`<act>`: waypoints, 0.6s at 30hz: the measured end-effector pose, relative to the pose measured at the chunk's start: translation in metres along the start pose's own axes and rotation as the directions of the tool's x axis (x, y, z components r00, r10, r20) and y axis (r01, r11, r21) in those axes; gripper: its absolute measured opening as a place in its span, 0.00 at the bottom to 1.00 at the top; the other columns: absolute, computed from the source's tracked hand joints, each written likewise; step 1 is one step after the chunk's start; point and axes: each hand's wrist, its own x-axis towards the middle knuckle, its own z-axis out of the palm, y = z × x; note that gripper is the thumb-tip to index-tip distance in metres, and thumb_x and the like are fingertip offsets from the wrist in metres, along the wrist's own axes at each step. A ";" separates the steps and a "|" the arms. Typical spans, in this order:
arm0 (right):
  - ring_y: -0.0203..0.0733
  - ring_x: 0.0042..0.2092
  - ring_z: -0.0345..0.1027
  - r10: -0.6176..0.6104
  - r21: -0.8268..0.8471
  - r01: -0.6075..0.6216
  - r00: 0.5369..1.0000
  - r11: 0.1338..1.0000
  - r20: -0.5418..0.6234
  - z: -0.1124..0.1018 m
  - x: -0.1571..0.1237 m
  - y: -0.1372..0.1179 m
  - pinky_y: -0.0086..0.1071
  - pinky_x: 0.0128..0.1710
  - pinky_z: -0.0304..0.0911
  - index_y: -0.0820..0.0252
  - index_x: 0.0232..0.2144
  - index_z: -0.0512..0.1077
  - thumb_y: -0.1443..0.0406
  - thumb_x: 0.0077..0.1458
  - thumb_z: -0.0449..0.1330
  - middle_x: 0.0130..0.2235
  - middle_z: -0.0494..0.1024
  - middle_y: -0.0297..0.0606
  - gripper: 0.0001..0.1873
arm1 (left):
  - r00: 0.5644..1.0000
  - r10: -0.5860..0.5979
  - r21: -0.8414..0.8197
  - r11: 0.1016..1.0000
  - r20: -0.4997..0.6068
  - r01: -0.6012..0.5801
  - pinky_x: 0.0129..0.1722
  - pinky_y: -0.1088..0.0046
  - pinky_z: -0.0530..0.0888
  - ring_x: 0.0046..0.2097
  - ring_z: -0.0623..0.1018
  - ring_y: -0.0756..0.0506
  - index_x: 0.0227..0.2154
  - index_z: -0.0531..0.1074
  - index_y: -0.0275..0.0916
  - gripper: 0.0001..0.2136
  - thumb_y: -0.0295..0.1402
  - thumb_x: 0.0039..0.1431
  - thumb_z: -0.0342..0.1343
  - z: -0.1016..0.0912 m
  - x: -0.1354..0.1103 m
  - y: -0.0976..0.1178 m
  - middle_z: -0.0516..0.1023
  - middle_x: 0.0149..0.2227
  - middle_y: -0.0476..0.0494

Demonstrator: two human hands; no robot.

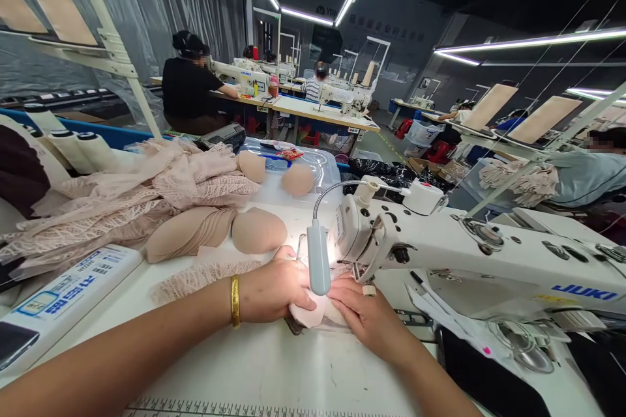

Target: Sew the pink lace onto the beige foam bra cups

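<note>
My left hand (274, 287), with a gold bangle at the wrist, is curled closed on a pale pink fabric piece (309, 314) on the white table (274, 365). My right hand (364, 313) lies flat on the same piece with its fingers stretched toward the needle of the white sewing machine (440, 254). The machine's gooseneck lamp (319, 260) hangs in front of both hands and hides the needle area. A strip of pink lace (195, 277) trails left from under my left hand.
Beige bra cups (258, 229) and a heap of pink lace (147, 199) lie at the back left. A clear plastic bin (313, 166) stands behind them. Other people sit at sewing machines (244, 75) further back and at the right.
</note>
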 end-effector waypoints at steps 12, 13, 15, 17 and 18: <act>0.55 0.55 0.74 0.002 -0.227 -0.007 1.000 0.974 -0.021 0.005 -0.002 0.008 0.54 0.55 0.71 0.48 0.60 0.74 0.67 0.70 0.54 0.53 0.82 0.41 0.20 | 1.000 -0.007 -0.025 1.000 -0.028 0.006 0.55 0.59 0.65 0.45 0.79 0.41 0.39 0.81 0.49 0.10 0.26 0.62 0.59 -0.004 0.009 -0.008 0.82 0.39 0.46; 0.55 0.55 0.74 0.004 -0.230 -0.010 1.000 0.973 -0.026 0.006 -0.002 0.009 0.55 0.55 0.71 0.48 0.60 0.74 0.67 0.70 0.54 0.53 0.82 0.41 0.20 | 1.000 -0.006 -0.023 1.000 -0.030 0.006 0.55 0.58 0.65 0.45 0.79 0.41 0.40 0.81 0.49 0.10 0.27 0.63 0.59 -0.004 0.009 -0.010 0.82 0.38 0.46; 0.56 0.56 0.73 0.015 -0.235 -0.022 0.999 0.972 -0.029 0.007 -0.003 0.010 0.56 0.56 0.71 0.49 0.61 0.73 0.67 0.71 0.53 0.53 0.82 0.41 0.21 | 0.999 -0.014 -0.021 1.000 -0.031 0.013 0.55 0.58 0.65 0.44 0.79 0.41 0.40 0.81 0.49 0.09 0.27 0.63 0.59 -0.003 0.009 -0.013 0.83 0.38 0.46; 0.55 0.56 0.73 0.032 -0.236 -0.037 0.999 0.971 -0.022 0.008 -0.003 0.010 0.55 0.56 0.71 0.48 0.62 0.73 0.66 0.71 0.53 0.54 0.82 0.40 0.21 | 0.999 -0.026 -0.017 1.000 -0.034 0.026 0.56 0.57 0.65 0.44 0.78 0.41 0.41 0.81 0.49 0.09 0.29 0.64 0.59 -0.003 0.009 -0.014 0.83 0.39 0.46; 0.55 0.56 0.73 0.039 -0.238 -0.043 0.999 0.970 -0.021 0.008 -0.003 0.010 0.55 0.56 0.71 0.48 0.62 0.73 0.66 0.71 0.53 0.54 0.82 0.40 0.21 | 0.999 -0.030 -0.011 1.000 -0.037 0.029 0.56 0.56 0.65 0.44 0.78 0.40 0.42 0.81 0.49 0.09 0.29 0.64 0.59 -0.003 0.009 -0.014 0.83 0.39 0.45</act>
